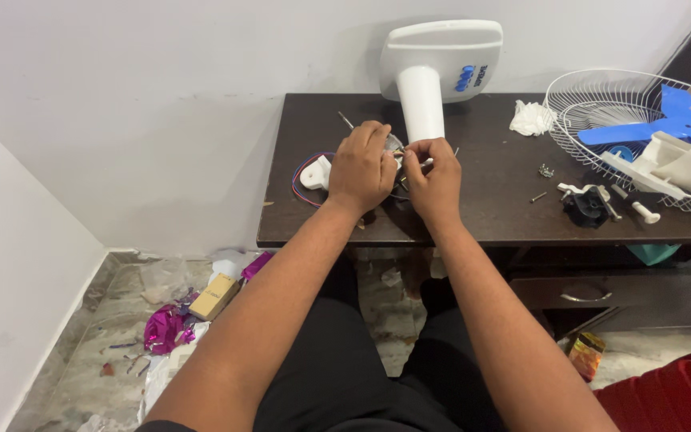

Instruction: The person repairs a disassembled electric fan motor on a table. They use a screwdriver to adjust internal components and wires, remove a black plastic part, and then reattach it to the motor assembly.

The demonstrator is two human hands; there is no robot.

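My left hand (361,168) and my right hand (435,178) are close together over the dark wooden table (489,216), fingers pinched on small parts at the foot of a white fan stand (424,100) that lies with its base (441,56) towards the wall. A small white part with red and blue wires (313,172) lies just left of my left hand. What sits between my fingertips is mostly hidden; a bit of white and thin metal shows there.
At the right a white wire fan guard (601,120) holds blue blades (649,128) and a white motor housing (689,160). A black part (585,206), loose screws (544,170) and a crumpled white cloth (531,118) lie on the table. A drawer handle (585,298) is below. Litter and a small box (213,296) cover the floor at left.
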